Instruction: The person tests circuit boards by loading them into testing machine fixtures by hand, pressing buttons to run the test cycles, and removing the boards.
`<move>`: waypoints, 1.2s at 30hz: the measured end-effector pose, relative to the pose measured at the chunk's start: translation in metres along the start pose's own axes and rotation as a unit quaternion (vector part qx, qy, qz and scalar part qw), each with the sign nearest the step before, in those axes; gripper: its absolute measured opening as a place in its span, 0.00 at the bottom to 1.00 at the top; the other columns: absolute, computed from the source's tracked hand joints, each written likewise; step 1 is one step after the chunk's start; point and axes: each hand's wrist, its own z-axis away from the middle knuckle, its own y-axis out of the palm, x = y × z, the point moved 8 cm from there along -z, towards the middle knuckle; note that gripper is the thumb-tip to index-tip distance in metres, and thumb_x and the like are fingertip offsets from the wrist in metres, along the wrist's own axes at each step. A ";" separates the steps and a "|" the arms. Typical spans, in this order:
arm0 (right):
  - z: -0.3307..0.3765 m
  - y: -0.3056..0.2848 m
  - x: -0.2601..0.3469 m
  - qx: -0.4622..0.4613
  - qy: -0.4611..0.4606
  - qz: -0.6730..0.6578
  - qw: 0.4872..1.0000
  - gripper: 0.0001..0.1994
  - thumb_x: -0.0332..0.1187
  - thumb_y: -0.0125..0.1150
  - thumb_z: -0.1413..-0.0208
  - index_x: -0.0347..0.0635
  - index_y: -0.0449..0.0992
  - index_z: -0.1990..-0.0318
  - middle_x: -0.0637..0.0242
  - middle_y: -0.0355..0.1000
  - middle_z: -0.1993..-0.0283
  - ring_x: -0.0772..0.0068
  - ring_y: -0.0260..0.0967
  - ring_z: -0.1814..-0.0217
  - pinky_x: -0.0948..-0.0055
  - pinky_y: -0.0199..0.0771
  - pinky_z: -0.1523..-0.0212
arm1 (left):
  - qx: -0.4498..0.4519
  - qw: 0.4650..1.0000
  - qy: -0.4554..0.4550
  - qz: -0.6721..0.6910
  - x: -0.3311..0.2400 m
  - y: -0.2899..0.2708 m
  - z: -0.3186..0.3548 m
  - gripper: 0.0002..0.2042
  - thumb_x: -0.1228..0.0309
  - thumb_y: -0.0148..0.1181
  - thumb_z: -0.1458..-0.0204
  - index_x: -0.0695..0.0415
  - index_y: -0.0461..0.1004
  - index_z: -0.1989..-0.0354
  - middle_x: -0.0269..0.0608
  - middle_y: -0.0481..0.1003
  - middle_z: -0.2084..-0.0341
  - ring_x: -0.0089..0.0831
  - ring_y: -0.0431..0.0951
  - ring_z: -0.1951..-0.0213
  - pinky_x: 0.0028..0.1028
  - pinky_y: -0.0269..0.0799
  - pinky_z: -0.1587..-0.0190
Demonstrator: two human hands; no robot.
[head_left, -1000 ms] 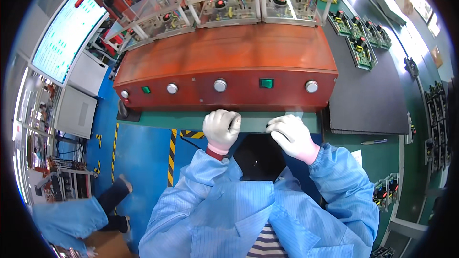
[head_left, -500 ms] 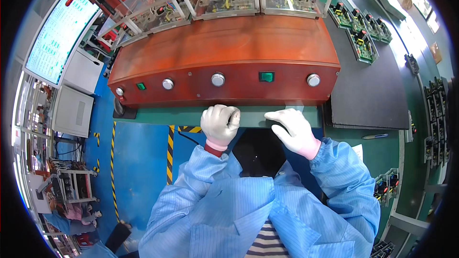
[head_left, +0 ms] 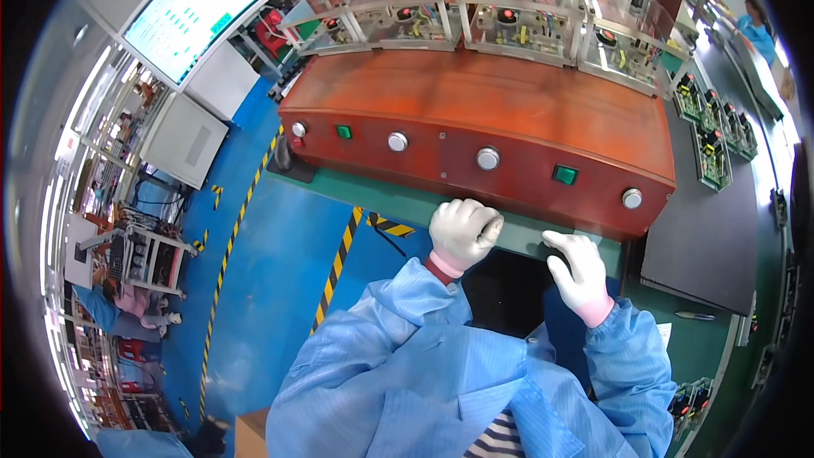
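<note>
My left hand (head_left: 462,233) in a white glove rests curled into a loose fist on the green front ledge (head_left: 398,199) of a red-brown machine console (head_left: 475,110). My right hand (head_left: 578,267), also gloved, lies flat on the same ledge with its fingers spread. Neither hand holds anything. Just above them the console front carries round silver buttons (head_left: 487,158) and a square green button (head_left: 565,175). Clear-guarded fixtures (head_left: 517,21) stand behind the console top.
A black mat (head_left: 708,246) with green circuit boards (head_left: 712,157) lies to the right, a pen (head_left: 695,315) at its near edge. A monitor (head_left: 199,13) and grey cabinet (head_left: 182,140) stand at left. Blue floor with yellow-black tape (head_left: 335,267) runs below.
The view has swung so the console sits tilted and further right. My left hand has curled tighter. Both hands stay on the ledge.
</note>
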 end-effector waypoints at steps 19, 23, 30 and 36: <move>-0.002 0.003 0.000 -0.012 0.049 -0.040 0.998 0.21 0.29 0.56 0.33 0.38 0.75 0.34 0.57 0.79 0.44 0.60 0.77 0.44 0.67 0.74 0.40 | 0.073 0.989 -0.044 0.123 0.013 -0.012 -0.002 0.04 0.68 0.69 0.51 0.50 0.84 0.68 0.33 0.80 0.71 0.38 0.77 0.68 0.34 0.72 0.60; -0.004 -0.003 -0.006 -0.023 0.149 -0.125 0.981 0.21 0.30 0.53 0.31 0.38 0.73 0.33 0.56 0.79 0.44 0.62 0.77 0.44 0.68 0.74 0.40 | 0.068 0.987 0.002 0.143 0.010 -0.053 -0.047 0.04 0.72 0.69 0.52 0.51 0.84 0.67 0.32 0.80 0.70 0.35 0.78 0.66 0.33 0.72 0.58; -0.087 -0.076 0.077 -0.038 0.000 -0.089 0.995 0.21 0.31 0.53 0.29 0.36 0.73 0.32 0.57 0.78 0.43 0.65 0.77 0.46 0.68 0.75 0.42 | 0.132 0.972 0.087 0.176 0.017 -0.084 -0.146 0.09 0.76 0.65 0.47 0.56 0.84 0.58 0.36 0.81 0.61 0.35 0.79 0.61 0.32 0.73 0.53; -0.198 -0.144 0.142 -0.160 -0.102 0.071 0.979 0.16 0.33 0.55 0.28 0.35 0.79 0.40 0.60 0.82 0.49 0.68 0.79 0.48 0.71 0.77 0.43 | 0.307 0.920 0.068 0.234 0.006 -0.040 -0.177 0.10 0.71 0.62 0.42 0.58 0.83 0.54 0.42 0.81 0.58 0.41 0.80 0.57 0.34 0.74 0.50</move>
